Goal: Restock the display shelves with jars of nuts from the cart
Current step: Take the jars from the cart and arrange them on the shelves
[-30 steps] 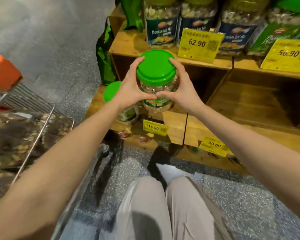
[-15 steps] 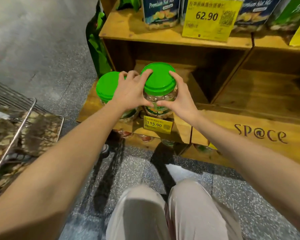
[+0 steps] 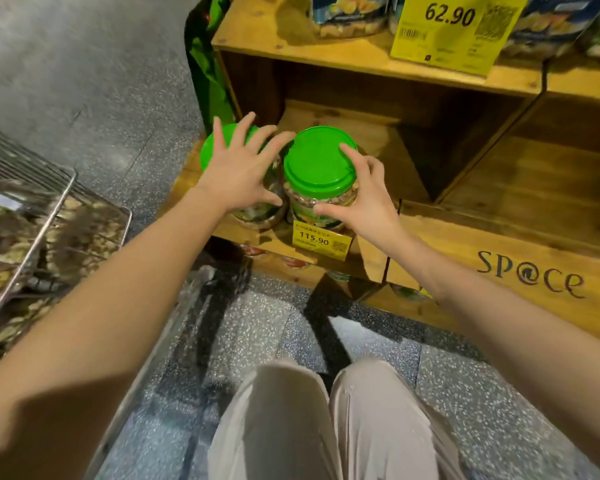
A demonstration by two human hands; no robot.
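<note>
A clear jar of nuts with a green lid (image 3: 317, 161) stands on the low wooden shelf (image 3: 371, 140), just behind a yellow 115.90 price tag (image 3: 321, 239). My right hand (image 3: 368, 199) grips its right side, thumb at the front and fingers on the lid's edge. A second green-lidded jar (image 3: 210, 150) stands touching it on the left. My left hand (image 3: 239, 171) lies over that second jar with fingers spread, its thumb between the two jars. The wire cart (image 3: 49, 209) with more nut packs is at the left.
The upper shelf carries several nut jars (image 3: 347, 12) and a yellow 62.90 tag (image 3: 454, 29). Green bags (image 3: 205, 64) hang at the shelf's left end. A wooden crate marked "sp@ce" (image 3: 530, 275) sits at right. My knees (image 3: 326, 427) are below, over the speckled floor.
Both hands lowered the jar from chest height onto the low shelf beside the other jar. My left hand has since let go and spread over the left jar.
</note>
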